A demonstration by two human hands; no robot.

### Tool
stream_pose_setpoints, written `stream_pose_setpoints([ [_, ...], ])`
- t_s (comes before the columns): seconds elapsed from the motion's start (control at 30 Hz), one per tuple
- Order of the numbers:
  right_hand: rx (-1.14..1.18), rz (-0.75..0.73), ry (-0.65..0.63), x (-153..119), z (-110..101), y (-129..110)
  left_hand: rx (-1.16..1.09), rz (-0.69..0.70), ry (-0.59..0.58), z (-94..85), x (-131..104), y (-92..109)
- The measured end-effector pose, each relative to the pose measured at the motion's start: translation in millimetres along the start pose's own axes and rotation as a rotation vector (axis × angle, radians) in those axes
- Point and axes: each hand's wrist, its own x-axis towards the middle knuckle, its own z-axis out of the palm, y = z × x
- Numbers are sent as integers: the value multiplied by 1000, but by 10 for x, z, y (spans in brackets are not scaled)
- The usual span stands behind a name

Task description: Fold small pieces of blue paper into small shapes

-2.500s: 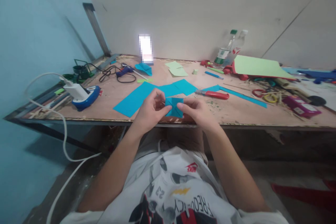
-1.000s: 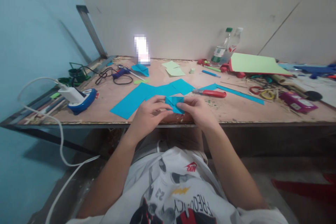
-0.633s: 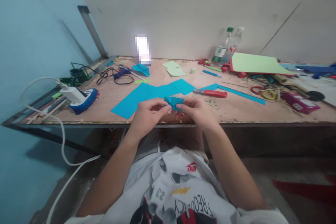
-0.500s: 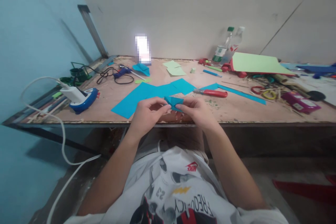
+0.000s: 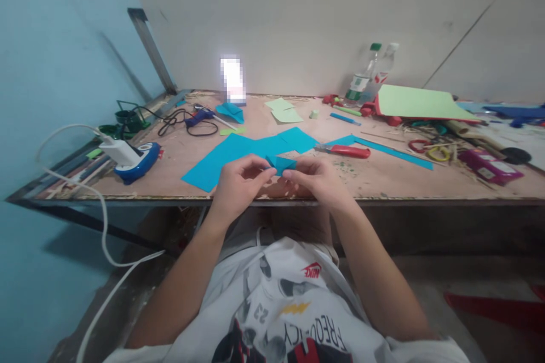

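Lying left of frame centre, a flat blue paper sheet [image 5: 213, 165] extends behind the person's bare left hand [image 5: 238, 186], which pinches a small folded blue paper piece [image 5: 281, 164] at centre; the bare right hand [image 5: 317, 181] pinches its right end, near a red-handled knife [image 5: 349, 151].

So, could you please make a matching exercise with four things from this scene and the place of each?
Things
1. red-handled knife
2. white adapter
3. bright screen
4. front folded blue paper

Places
A. upright near the back wall
B. between left hand and right hand
C. lying beyond the right hand
D. on a blue base

Pairs: 1-C; 2-D; 3-A; 4-B
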Motion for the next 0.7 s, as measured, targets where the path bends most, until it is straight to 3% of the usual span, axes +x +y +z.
stream_pose_setpoints([
  [0.27,25,13,28,-26,-1,36,-97,-57,7,6,14,36],
  [0.47,54,7,22,-13,-21,80,-64,-116,-182,-44,41,63],
  [0.7,12,2,38,-51,-5,9,-25,-101,-167,-38,10,7],
])
